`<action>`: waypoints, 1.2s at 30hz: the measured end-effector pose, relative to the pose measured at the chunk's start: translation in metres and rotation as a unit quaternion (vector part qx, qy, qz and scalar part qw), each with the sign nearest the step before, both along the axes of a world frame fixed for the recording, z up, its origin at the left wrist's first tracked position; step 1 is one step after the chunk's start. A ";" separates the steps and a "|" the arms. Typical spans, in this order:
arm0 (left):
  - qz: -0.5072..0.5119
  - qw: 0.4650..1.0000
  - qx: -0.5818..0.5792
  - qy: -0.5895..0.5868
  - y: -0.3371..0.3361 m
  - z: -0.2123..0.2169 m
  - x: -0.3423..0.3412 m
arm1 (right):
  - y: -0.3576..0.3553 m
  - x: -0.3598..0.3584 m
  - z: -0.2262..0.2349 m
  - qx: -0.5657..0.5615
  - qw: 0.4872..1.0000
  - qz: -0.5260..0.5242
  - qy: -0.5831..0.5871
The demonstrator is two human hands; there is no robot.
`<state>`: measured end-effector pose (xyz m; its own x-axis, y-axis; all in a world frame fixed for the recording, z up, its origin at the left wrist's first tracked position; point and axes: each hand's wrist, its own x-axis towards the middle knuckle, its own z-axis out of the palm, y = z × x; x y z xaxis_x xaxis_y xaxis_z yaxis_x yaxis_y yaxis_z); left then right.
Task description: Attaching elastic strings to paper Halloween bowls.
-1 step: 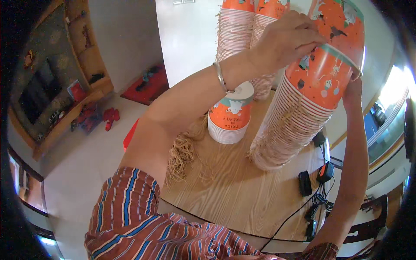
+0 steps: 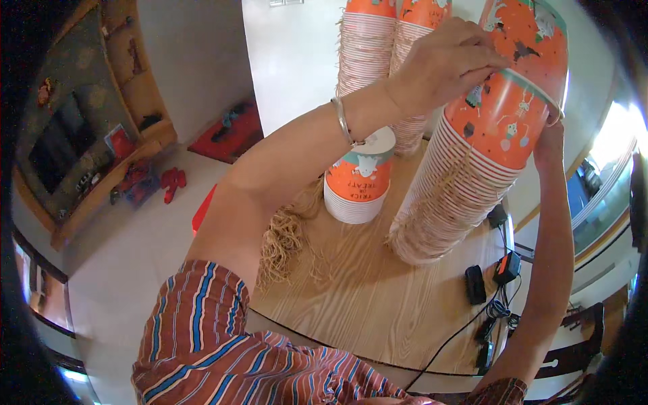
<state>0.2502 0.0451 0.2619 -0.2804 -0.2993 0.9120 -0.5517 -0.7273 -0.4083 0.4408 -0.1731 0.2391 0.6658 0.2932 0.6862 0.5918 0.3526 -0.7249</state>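
Observation:
A tall leaning stack of upside-down orange paper cups (image 2: 445, 202) stands on the wooden table (image 2: 358, 304). The top cup (image 2: 513, 101), orange with cartoon prints, sits on it close to the camera. My left hand (image 2: 445, 64), with a metal bangle on the wrist, grips the upper left edge of this top cup with bent fingers. My right hand (image 2: 550, 131) reaches up from the right and holds the cup's rim on its far side; most of that hand is hidden behind the cup.
A short stack of the same cups (image 2: 358, 179) stands under my left forearm. Two more tall stacks (image 2: 368, 47) rise at the back. A heap of straw-coloured strings (image 2: 283, 236) lies at the table's left edge. Black chargers and cables (image 2: 486, 283) lie at the right.

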 end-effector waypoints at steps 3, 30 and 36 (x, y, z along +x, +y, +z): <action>0.011 1.000 -0.001 -0.006 0.001 -0.005 0.000 | 0.001 0.002 -0.007 -0.070 0.990 -0.095 -0.075; 0.091 0.984 0.150 -0.027 -0.007 -0.056 -0.014 | -0.014 0.004 -0.041 -0.106 0.986 0.111 -0.071; 0.059 0.993 0.104 -0.022 -0.008 -0.061 -0.012 | -0.012 -0.001 -0.047 -0.058 0.988 0.142 -0.020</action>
